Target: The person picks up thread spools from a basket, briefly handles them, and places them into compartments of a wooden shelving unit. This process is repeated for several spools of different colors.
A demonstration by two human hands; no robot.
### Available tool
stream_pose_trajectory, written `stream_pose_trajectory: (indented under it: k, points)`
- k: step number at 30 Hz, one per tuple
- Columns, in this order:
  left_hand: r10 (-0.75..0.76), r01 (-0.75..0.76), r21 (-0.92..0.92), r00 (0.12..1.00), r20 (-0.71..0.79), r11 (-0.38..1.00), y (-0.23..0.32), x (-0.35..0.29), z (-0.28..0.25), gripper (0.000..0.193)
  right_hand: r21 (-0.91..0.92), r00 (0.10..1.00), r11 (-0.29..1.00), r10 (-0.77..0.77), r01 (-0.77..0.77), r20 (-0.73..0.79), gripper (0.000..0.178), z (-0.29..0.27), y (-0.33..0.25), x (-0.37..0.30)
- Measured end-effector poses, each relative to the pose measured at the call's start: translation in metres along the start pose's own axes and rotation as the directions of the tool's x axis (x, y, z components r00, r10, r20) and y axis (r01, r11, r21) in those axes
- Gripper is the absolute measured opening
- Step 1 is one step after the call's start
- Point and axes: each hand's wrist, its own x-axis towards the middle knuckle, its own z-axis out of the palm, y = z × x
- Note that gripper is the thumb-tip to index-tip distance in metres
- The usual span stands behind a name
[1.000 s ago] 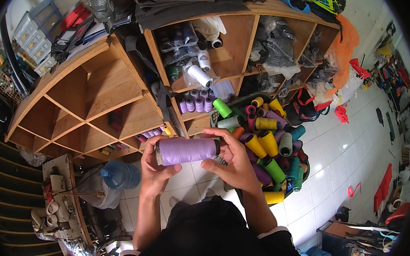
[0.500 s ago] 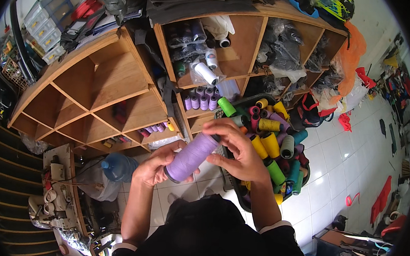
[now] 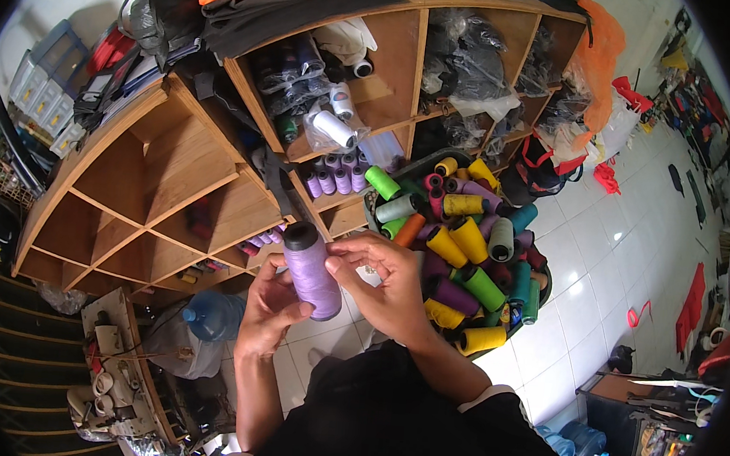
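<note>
A cone-shaped spool of purple thread (image 3: 313, 275) stands tilted between my hands, its black end up. My left hand (image 3: 271, 311) is closed round its lower left side, with the thumb across the front near the base. On the other side, my right hand (image 3: 382, 285) has thumb and forefinger drawn together against the spool's upper right edge. Any loose thread in that pinch is too fine to make out. To the right, a dark crate (image 3: 547, 281) is heaped with thread spools in yellow, green, purple, teal, grey and orange.
Wooden shelves (image 3: 418, 69) run along the far side, with a row of purple spools (image 3: 335, 174) and wrapped white spools (image 3: 334, 129) in them. A blue water jug (image 3: 211, 314) stands to the left. Red scraps (image 3: 689, 309) lie on the white tiled floor at right.
The purple spool has turned from leaning right to nearly upright, its black end now up. My right hand has moved left and down from its top to its side. The view has shifted.
</note>
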Motion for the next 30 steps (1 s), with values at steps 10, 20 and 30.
stream_pose_trajectory:
  k: [10,20,30]
  points:
    - [0.029,-0.029,0.016,0.999,-0.036,0.999,-0.002,-0.001,-0.011,0.061,-0.187,0.999,0.981,0.045,-0.047,-0.013,0.006,-0.042,0.022,0.018]
    - [0.047,-0.048,-0.009,0.993,-0.110,0.999,0.000,-0.012,-0.015,0.063,-0.333,0.997,0.940,0.062,-0.075,-0.052,0.013,-0.091,0.035,0.036]
    - [0.098,-0.095,0.054,0.992,-0.075,0.994,-0.006,-0.007,-0.001,0.060,-0.221,0.989,0.965,-0.132,0.142,0.061,0.017,0.007,0.005,0.016]
